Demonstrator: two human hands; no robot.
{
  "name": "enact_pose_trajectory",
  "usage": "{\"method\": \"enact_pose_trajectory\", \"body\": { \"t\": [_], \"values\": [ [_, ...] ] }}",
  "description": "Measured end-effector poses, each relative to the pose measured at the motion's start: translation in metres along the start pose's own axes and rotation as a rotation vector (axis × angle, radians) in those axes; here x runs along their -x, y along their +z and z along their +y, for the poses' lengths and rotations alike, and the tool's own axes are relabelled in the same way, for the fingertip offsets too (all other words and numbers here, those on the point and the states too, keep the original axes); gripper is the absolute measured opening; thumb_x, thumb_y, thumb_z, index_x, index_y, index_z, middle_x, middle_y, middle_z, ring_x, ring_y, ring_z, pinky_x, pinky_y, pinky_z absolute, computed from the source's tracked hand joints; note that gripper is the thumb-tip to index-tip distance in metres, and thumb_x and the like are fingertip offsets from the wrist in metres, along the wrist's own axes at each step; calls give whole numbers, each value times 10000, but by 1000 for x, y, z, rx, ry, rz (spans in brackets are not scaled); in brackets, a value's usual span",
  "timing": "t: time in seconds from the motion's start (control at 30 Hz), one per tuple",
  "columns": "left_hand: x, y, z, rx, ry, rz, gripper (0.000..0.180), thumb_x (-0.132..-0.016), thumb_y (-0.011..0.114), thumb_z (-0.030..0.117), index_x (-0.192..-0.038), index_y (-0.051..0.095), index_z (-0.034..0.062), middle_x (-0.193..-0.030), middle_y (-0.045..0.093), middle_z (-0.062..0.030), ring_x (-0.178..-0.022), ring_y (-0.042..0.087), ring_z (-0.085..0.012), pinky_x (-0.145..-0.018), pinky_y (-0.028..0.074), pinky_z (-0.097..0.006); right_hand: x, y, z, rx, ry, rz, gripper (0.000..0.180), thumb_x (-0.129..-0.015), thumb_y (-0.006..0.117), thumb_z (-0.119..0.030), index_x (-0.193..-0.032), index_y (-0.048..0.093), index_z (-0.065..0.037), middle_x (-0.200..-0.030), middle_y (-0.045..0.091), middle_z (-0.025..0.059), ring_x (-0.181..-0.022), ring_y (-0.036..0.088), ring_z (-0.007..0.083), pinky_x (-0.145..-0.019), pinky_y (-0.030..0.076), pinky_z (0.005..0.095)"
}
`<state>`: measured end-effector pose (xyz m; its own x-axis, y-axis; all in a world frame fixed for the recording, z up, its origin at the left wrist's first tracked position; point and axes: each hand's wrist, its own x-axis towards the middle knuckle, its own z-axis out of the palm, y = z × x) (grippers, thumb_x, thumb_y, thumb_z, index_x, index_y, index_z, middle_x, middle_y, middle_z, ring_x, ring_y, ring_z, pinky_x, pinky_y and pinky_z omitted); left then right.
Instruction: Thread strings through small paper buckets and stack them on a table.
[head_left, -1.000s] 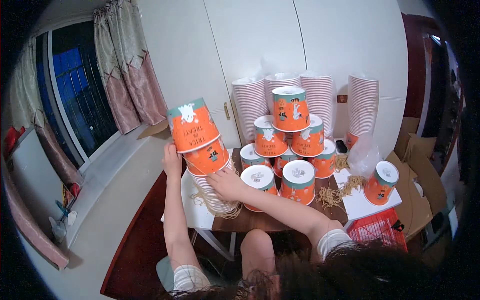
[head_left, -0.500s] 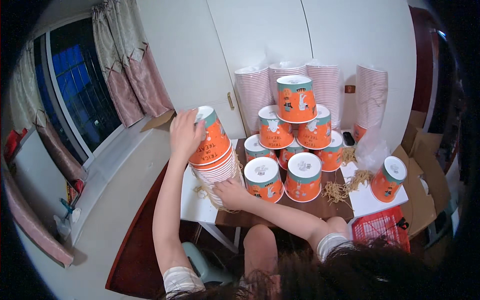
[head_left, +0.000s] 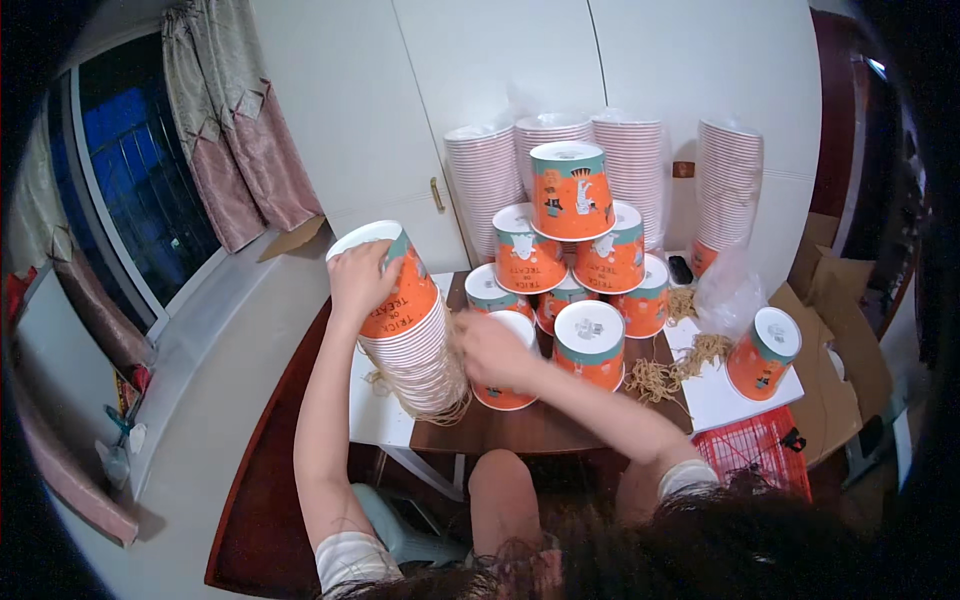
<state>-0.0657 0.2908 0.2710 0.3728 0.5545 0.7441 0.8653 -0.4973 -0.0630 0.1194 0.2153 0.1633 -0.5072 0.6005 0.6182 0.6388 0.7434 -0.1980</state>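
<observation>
Nested upside down, a tall stack of paper buckets (head_left: 412,365) leans to the left at the near left of the table. The top bucket (head_left: 408,290) is orange with a teal band and a white base. My left hand (head_left: 360,275) is closed round its upper part. Tan strings (head_left: 452,375) hang down the stack's right side. Beside them is my right hand (head_left: 490,348), its fingers curled toward the stack; what they hold, if anything, is hidden. My right hand covers part of an upside-down bucket (head_left: 500,398) in the front row of a bucket pyramid.
The pyramid's top bucket (head_left: 572,195) stands on two others. Bagged bucket stacks (head_left: 628,170) line the cabinet. At the right are string piles (head_left: 655,380), a clear plastic bag (head_left: 728,300), a lone bucket (head_left: 765,355), a red basket (head_left: 755,450) and a cardboard box (head_left: 835,340).
The stack's top has tilted to the left under my left hand, which now grips the bucket's upper part. My right hand has moved up from the stack's lower rims to its right side.
</observation>
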Motion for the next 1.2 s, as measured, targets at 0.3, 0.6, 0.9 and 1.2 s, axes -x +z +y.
{"method": "enact_pose_trajectory", "body": {
  "t": [0.3, 0.6, 0.9, 1.2],
  "values": [
    [27, -7, 35, -306, 207, 410, 337, -710, 582, 276, -972, 553, 65, -964, 551, -131, -984, 474, -293, -787, 363, -444, 79, -70, 66, 356, 292, 21, 285, -693, 562, -201, -919, 528, -30, -848, 535, 141, -815, 534, 301, -697, 440, 417],
    [138, 116, 109, 184, 405, -121, 177, -682, 586, 176, -794, 533, 48, -810, 537, -73, -795, 510, -213, -680, 387, -355, 204, -64, 29, 110, 532, 178, 219, -699, 591, -157, -883, 565, -43, -903, 549, 148, -900, 518, 309, -780, 416, 389],
    [144, 20, 121, 466, 94, -112, 147, -666, 638, 72, -779, 556, 28, -779, 578, -115, -725, 547, -278, -648, 416, -376, 276, -97, -18, -177, 675, 323, 227, -724, 572, -133, -927, 548, -33, -930, 552, 126, -924, 511, 284, -802, 414, 339],
    [221, -8, 123, 1665, -803, -778, 74, -732, 591, -10, -749, 542, 42, -703, 581, -12, -578, 519, -71, -532, 423, -197, 253, -108, -88, 8, 510, 84, 651, -723, 625, -315, -1220, 345, -2, -1169, 447, 193, -1019, 494, 301, -833, 411, 373]
  ]
}}
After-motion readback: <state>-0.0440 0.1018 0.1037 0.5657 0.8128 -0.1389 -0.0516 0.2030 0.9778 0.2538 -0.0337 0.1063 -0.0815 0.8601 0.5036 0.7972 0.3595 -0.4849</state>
